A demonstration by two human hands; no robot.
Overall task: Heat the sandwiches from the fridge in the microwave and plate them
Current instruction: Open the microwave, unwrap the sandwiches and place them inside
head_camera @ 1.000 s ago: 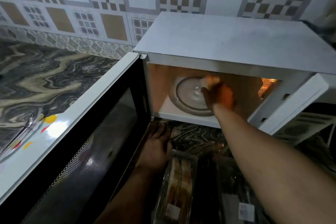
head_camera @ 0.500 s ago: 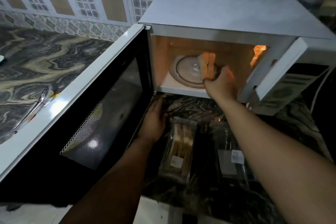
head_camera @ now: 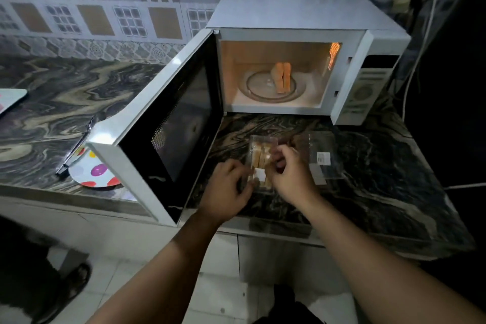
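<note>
Both hands on the sandwich pack (head_camera: 259, 163) near the counter's (head_camera: 381, 192) front edge; left hand (head_camera: 226, 192) and right hand (head_camera: 290, 171) pinch its wrapper. One sandwich (head_camera: 282, 77) stands on edge on the turntable (head_camera: 271, 88); microwave door (head_camera: 157, 123) wide open.

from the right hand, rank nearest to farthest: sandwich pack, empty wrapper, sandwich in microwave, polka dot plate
From the right hand, head view:
1. sandwich pack, at its fingers, just left.
2. empty wrapper, on the counter to its right.
3. sandwich in microwave, upright on the turntable.
4. polka dot plate, far left behind the open door.

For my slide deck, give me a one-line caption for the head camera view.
Both hands, left hand and right hand, work at a packaged sandwich before the open microwave, one sandwich already on its turntable.
</note>
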